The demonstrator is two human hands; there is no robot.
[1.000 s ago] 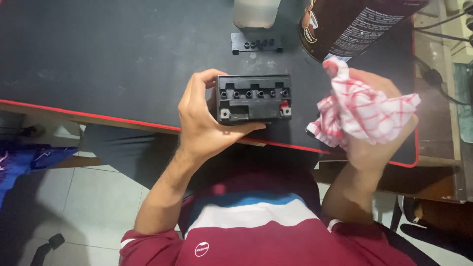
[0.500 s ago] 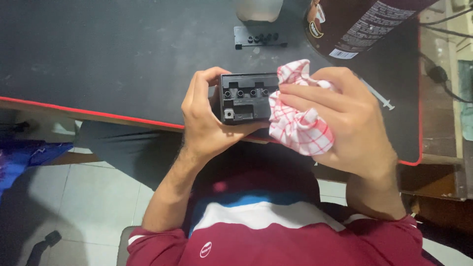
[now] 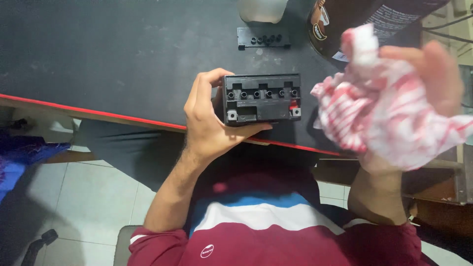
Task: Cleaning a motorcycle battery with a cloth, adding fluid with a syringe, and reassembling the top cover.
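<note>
Item, centre of frame: a small black battery (image 3: pixel 261 98), box-shaped, with a row of round filler ports along its top and a red terminal patch at its right end, sat at the near edge of the worktop (image 3: pixel 98 59). Its long axis ran left to right across the frame, parallel to the worktop's red-trimmed edge. The left hand (image 3: pixel 207 123) was wrapped around the battery's left end, thumb under the near side and fingers curled over the far corner, closed firmly on it. The right hand (image 3: pixel 419 83), at the right of the frame and blurred, was raised and closed loosely on a crumpled red-and-white checked cloth (image 3: pixel 379 113); cloth and battery were apart, the cloth lying just to the right of the battery's right end, so the battery lay to the left of that hand. The left hand was the nearer, being in contact. Surface: a dark, matt worktop, faintly dusty. At the upper centre lay a black strip of caps (image 3: pixel 262 39), detached, beyond the battery; past it stood the base of a pale translucent container (image 3: pixel 261 9); at the upper right a large dark canister (image 3: pixel 364 19) with a label. Room: pale floor tiles (image 3: pixel 74 197) at the lower left, blue fabric at the left edge, wooden furniture at the lower right.
</note>
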